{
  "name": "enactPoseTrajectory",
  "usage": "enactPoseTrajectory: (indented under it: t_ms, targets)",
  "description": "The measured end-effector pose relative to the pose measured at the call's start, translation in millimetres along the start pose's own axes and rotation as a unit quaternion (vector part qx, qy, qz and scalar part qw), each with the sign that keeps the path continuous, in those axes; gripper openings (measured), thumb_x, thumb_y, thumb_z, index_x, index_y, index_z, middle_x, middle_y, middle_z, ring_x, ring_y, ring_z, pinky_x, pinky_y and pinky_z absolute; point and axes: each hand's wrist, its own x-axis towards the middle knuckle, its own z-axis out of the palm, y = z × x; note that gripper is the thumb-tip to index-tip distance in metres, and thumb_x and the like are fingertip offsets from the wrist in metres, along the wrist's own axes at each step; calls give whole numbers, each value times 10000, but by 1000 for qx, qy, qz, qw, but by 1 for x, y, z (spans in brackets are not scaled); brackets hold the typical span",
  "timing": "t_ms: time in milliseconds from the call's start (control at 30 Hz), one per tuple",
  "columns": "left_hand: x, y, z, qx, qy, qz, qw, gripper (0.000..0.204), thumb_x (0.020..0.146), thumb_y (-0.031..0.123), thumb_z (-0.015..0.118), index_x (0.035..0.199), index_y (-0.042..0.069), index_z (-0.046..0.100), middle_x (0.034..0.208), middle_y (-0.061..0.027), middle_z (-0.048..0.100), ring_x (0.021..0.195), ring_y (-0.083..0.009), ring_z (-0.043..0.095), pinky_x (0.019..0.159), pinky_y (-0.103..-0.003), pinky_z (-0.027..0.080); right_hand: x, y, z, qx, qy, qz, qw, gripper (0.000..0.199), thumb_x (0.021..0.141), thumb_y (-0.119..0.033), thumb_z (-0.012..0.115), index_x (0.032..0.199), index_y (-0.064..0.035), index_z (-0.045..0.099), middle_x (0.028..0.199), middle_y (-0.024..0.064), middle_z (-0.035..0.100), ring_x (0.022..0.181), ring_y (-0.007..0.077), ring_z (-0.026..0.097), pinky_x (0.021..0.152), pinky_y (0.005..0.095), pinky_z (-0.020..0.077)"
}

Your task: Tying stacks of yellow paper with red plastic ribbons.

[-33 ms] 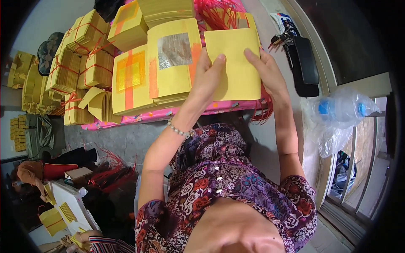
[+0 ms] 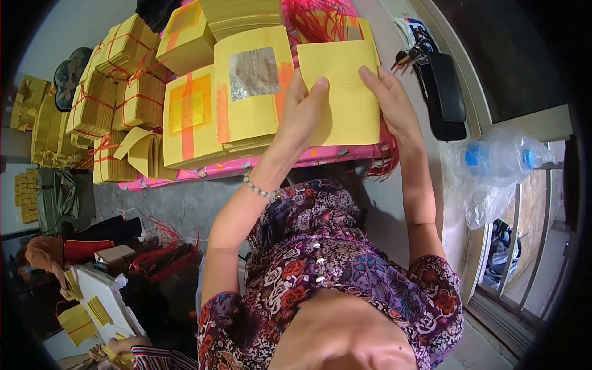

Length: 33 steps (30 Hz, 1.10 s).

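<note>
Both my hands hold a wad of plain yellow paper (image 2: pixel 339 102) upright by its sides at the table's front right. My left hand (image 2: pixel 302 108) grips the left edge, thumb on the front and fingers partly hidden. On the right edge, my right hand (image 2: pixel 394 105) does the same, its thumb near the upper corner. Just left of the paper is a thick yellow stack bearing a silver foil square (image 2: pixel 254 74) and orange stripes. Beside that lies another yellow paper stack (image 2: pixel 206 145) with a gold square and an orange band.
Bundles tied with red string (image 2: pixel 92 102) are piled on the left of the pink table cover (image 2: pixel 246 165). Red strings (image 2: pixel 320 24) lie behind my paper. On the right ledge are keys (image 2: pixel 410 57), a black case (image 2: pixel 445 92) and a bagged bottle (image 2: pixel 496 157). Another person's hand (image 2: pixel 126 344) shows at lower left.
</note>
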Motion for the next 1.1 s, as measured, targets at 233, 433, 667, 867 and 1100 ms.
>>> enactPoseTrajectory:
  t_ms: [233,433,667,867,1100]
  targets:
    - [-3,-2,2,-6,3,-16,1000,401,977,76,464,1366,27,377,1295,-94,531,1160,-171,530,969,-319,441,3,4,-13,-72,-12,-25,997,323,927,-222,612,1130,29,599,953,72,683,807,74,635,715,213,503]
    - [-17,-12,7,1,0,-21,1000,420,983,74,454,1386,34,345,1309,-82,515,1169,-155,519,975,-317,437,-8,0,-18,-45,28,-66,996,259,927,-196,612,1060,25,621,924,61,682,801,64,626,709,202,492]
    - [-31,-21,12,41,-15,20,999,358,986,80,441,1329,6,366,1260,-88,529,1132,-125,501,973,-286,394,-14,4,-37,-71,33,-75,994,244,930,-186,606,1053,23,626,913,49,678,805,57,614,715,196,472]
    - [-28,-18,9,33,-2,8,999,338,992,75,426,1321,10,383,1259,-80,531,1141,-125,500,974,-289,394,-42,-3,-26,-49,-7,-18,999,276,932,-168,601,1102,49,616,938,68,682,833,68,615,750,210,474]
    - [-28,-20,11,31,1,-13,999,324,995,75,421,1311,12,391,1249,-87,542,1136,-134,511,971,-296,405,-53,3,-27,-105,-7,12,994,284,925,-171,613,1088,59,635,949,76,689,839,81,627,751,229,494]
